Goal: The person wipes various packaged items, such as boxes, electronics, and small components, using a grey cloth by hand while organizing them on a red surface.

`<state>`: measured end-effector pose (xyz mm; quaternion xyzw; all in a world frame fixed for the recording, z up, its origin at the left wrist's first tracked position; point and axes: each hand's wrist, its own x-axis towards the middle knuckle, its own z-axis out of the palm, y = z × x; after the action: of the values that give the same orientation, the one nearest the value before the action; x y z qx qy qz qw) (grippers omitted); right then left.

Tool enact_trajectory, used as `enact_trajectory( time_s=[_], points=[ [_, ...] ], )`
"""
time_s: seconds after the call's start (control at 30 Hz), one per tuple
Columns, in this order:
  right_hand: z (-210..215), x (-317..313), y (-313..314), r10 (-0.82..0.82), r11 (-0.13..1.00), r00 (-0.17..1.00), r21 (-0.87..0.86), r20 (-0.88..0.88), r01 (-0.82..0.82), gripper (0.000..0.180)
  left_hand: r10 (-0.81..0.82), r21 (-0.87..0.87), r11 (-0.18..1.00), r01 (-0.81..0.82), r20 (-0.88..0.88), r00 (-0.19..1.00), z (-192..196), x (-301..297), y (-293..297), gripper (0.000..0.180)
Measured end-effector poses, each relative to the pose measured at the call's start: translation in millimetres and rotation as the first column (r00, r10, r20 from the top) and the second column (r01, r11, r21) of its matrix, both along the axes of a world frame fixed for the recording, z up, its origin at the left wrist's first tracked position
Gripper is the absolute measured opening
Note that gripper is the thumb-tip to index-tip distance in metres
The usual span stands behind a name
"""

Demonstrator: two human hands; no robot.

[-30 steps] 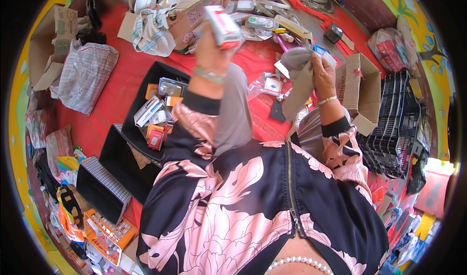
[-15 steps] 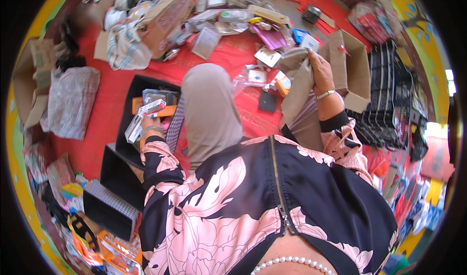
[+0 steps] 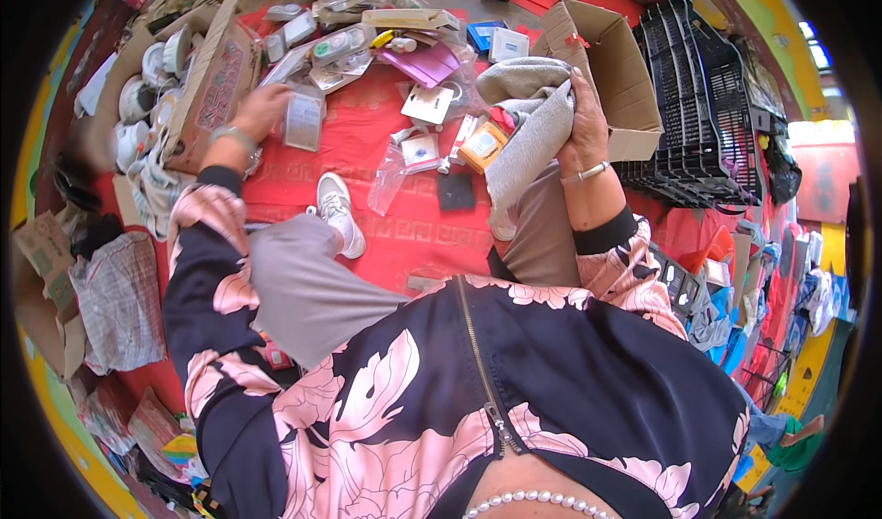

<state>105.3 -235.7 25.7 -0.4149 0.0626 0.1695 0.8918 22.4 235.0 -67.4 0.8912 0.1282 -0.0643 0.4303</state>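
Clear flat packet (image 3: pixel 303 119) sits far left, an orange little box (image 3: pixel 484 145) lies mid-mat, and an open brown carton (image 3: pixel 611 64) stands far right.

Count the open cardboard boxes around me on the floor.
3: a long box beside the left hand, a box behind the right hand, a box at far left. Others may be hidden.

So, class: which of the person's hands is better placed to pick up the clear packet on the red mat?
Probably left. The left hand already reaches beside the clear packet; the right hand grips a grey cloth.
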Motion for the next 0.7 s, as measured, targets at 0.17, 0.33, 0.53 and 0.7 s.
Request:
enact_trajectory(
  time_s=[0.17,0.33,0.53,0.7],
  points=[
    [2.4,7.5,-3.8,-0.103,0.994,0.988,0.022,-0.115,0.106,0.019,-0.458,0.329,0.715,0.616,-0.445,0.769,-107.4,66.6,-123.3,0.028],
    [3.6,14.0,-20.9,-0.049,0.995,0.962,0.069,-0.27,0.071,0.028,-0.414,0.379,0.707,0.597,-0.463,0.784,-198.8,67.4,-219.8,0.046],
    [14.5,16.9,-14.4,-0.053,0.995,0.923,0.062,-0.38,0.083,0.032,-0.176,0.401,0.842,0.361,-0.429,0.886,-260.5,74.7,-226.7,0.07],
    [13.4,22.1,-13.6,-0.08,0.994,0.912,0.037,-0.402,0.103,0.032,-0.161,0.405,0.828,0.389,-0.493,0.855,-263.3,86.6,-226.1,0.077]
  ],
)
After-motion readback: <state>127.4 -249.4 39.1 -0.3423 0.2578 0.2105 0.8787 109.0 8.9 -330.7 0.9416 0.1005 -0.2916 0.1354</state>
